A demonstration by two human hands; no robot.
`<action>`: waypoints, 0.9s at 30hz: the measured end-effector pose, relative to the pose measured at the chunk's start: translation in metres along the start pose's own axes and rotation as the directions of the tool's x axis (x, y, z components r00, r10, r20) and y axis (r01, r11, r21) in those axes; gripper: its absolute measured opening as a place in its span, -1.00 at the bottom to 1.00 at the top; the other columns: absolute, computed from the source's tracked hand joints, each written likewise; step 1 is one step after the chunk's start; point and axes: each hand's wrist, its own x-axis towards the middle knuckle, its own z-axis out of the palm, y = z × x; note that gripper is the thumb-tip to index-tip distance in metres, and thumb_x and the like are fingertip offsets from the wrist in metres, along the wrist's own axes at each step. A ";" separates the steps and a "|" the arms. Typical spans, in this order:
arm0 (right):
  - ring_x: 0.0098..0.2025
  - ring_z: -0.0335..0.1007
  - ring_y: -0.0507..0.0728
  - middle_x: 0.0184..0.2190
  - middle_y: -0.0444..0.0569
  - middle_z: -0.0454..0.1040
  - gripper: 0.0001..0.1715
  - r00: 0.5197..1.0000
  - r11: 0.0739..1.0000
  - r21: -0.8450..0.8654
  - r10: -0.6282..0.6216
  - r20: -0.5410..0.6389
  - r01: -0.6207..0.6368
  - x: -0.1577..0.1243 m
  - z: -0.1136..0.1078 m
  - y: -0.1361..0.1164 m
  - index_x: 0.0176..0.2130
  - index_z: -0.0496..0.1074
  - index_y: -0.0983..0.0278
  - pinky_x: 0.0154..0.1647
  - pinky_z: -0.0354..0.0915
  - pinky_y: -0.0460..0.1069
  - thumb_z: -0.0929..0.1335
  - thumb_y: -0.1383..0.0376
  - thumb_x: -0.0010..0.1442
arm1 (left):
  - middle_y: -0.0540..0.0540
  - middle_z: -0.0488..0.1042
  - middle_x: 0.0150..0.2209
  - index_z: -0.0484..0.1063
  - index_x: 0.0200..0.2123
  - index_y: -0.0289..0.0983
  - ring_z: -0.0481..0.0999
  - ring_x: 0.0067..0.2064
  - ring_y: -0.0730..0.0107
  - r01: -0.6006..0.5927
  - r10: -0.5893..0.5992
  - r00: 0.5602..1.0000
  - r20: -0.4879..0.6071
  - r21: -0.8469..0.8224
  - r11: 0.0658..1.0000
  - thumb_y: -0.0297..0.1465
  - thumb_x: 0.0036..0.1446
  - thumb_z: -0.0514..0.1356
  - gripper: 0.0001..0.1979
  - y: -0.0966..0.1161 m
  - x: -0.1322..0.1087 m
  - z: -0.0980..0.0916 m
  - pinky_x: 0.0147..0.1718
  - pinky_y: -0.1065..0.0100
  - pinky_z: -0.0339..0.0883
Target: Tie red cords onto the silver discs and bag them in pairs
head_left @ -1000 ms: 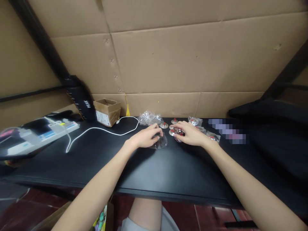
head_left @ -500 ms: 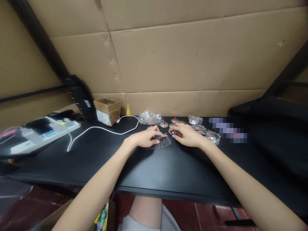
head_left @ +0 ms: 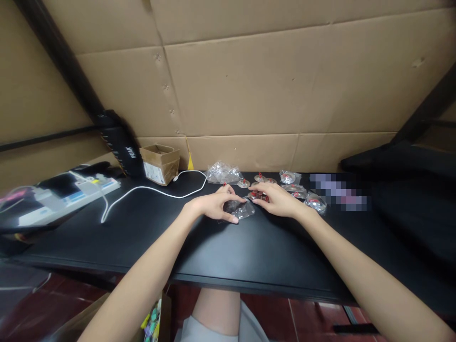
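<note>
My left hand [head_left: 221, 204] is over a crumpled clear plastic bag [head_left: 245, 210] on the black table, thumb and forefinger spread apart. My right hand [head_left: 276, 198] has its thumb and fingers around a small metal finger cymbal [head_left: 253, 195] with a red loop; its fingers partly hide it. Just beyond stand more bare cymbals [head_left: 260, 178], and a single cymbal [head_left: 243, 183] sits between the hands, farther back. To the right of my right hand are several cymbals in clear wrappers [head_left: 315, 203].
A pile of clear plastic bags [head_left: 223, 172] lies at the back, near the cardboard wall. Further left are a small open carton [head_left: 161, 166], a white cable [head_left: 149, 189], a black bottle [head_left: 123, 147] and a white power strip [head_left: 71, 202]. Dark fabric [head_left: 416, 204] covers the right side.
My left thumb has moved away from the forefinger and toward me, so the hand is wider apart over the bag. My right hand has shifted slightly left, still at the cymbals.
</note>
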 end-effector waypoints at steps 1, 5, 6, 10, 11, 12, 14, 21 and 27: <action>0.14 0.51 0.32 0.13 0.14 0.56 -0.54 1.000 1.000 0.011 0.000 -0.013 0.000 0.000 -0.001 -0.001 0.24 0.44 0.23 0.19 0.36 0.23 0.37 0.22 0.40 | -0.19 0.29 0.09 0.50 0.24 0.02 0.32 0.23 -0.04 0.008 -0.008 1.000 -0.003 0.000 1.000 -0.09 -0.04 0.52 -0.26 0.001 -0.001 -0.002 0.28 -0.03 0.20; -0.01 0.58 0.27 0.03 0.12 0.62 -0.56 0.997 0.997 0.067 0.043 -0.070 -0.039 0.002 -0.006 -0.005 0.27 0.40 0.22 0.06 0.41 0.16 0.24 0.22 0.49 | -0.19 0.28 0.09 0.51 0.22 -0.01 0.35 0.19 -0.02 0.017 -0.017 1.000 0.009 0.008 1.000 -0.04 -0.12 0.54 -0.21 0.004 -0.005 -0.009 0.16 0.06 0.33; -0.03 0.59 0.27 0.01 0.11 0.63 -0.56 0.995 0.996 0.074 0.058 -0.082 -0.052 0.003 -0.007 -0.005 0.27 0.39 0.22 0.04 0.41 0.14 0.23 0.22 0.50 | -0.19 0.29 0.08 0.52 0.20 -0.02 0.37 0.16 0.01 0.009 -0.009 1.000 0.008 0.011 1.000 -0.02 -0.12 0.54 -0.22 0.005 -0.006 -0.011 0.13 0.09 0.35; -0.12 0.59 0.25 -0.09 0.08 0.65 -0.61 0.985 0.993 0.057 0.115 -0.132 -0.108 0.004 -0.007 -0.001 0.17 0.45 0.21 -0.06 0.39 0.09 0.19 0.22 0.52 | -0.18 0.35 0.00 0.54 0.15 -0.11 0.42 0.06 0.12 -0.014 0.015 0.999 -0.042 0.016 1.000 0.02 0.11 0.39 -0.40 0.010 -0.003 -0.011 0.11 0.14 0.34; -0.15 0.59 0.24 -0.12 0.06 0.66 -0.62 0.982 0.992 0.043 0.125 -0.142 -0.121 0.004 -0.006 0.000 0.14 0.47 0.20 -0.09 0.38 0.08 0.18 0.23 0.52 | -0.17 0.36 -0.01 0.54 0.14 -0.13 0.43 0.05 0.13 -0.019 0.020 0.997 -0.069 0.018 1.000 0.01 0.18 0.34 -0.45 0.011 -0.002 -0.010 0.12 0.14 0.33; -0.18 0.59 0.23 -0.14 0.05 0.66 -0.63 0.980 0.991 0.029 0.132 -0.150 -0.129 0.004 -0.005 0.002 0.10 0.50 0.20 -0.11 0.37 0.07 0.19 0.24 0.51 | -0.17 0.37 -0.03 0.54 0.13 -0.14 0.44 0.04 0.15 -0.024 0.027 0.995 -0.097 0.025 0.999 0.00 0.23 0.30 -0.49 0.012 0.000 -0.009 0.13 0.13 0.33; -0.19 0.58 0.22 -0.15 0.04 0.66 -0.65 0.980 0.992 0.009 0.128 -0.154 -0.129 0.004 -0.004 0.005 0.04 0.54 0.20 -0.13 0.35 0.05 0.21 0.26 0.49 | -0.16 0.39 -0.05 0.54 0.11 -0.15 0.45 0.02 0.15 -0.030 0.038 0.987 -0.154 0.056 0.998 -0.02 0.28 0.27 -0.54 0.014 0.002 -0.007 0.13 0.12 0.32; -0.17 0.61 0.25 -0.24 0.03 0.67 -0.72 0.946 0.975 0.116 0.215 -0.244 -0.191 0.007 0.002 0.006 -0.06 0.60 0.21 -0.07 0.41 0.09 0.31 0.23 0.42 | -0.17 0.44 0.00 0.50 0.08 -0.14 0.49 0.04 0.15 -0.015 0.054 0.927 -0.370 0.107 0.994 -0.12 0.37 0.20 -0.67 0.019 0.005 -0.003 0.07 0.15 0.37; -0.38 0.59 0.18 -0.32 -0.01 0.65 -0.58 0.913 0.790 0.587 0.353 -0.203 -0.175 0.011 -0.003 -0.024 0.07 0.51 0.23 -0.43 0.45 0.00 0.37 0.05 0.36 | -0.10 0.55 -0.15 0.43 0.16 -0.19 0.52 -0.19 0.29 -0.047 0.011 0.854 -0.519 -0.056 0.997 -0.19 0.39 0.18 -0.64 0.033 0.015 0.004 -0.13 0.27 0.38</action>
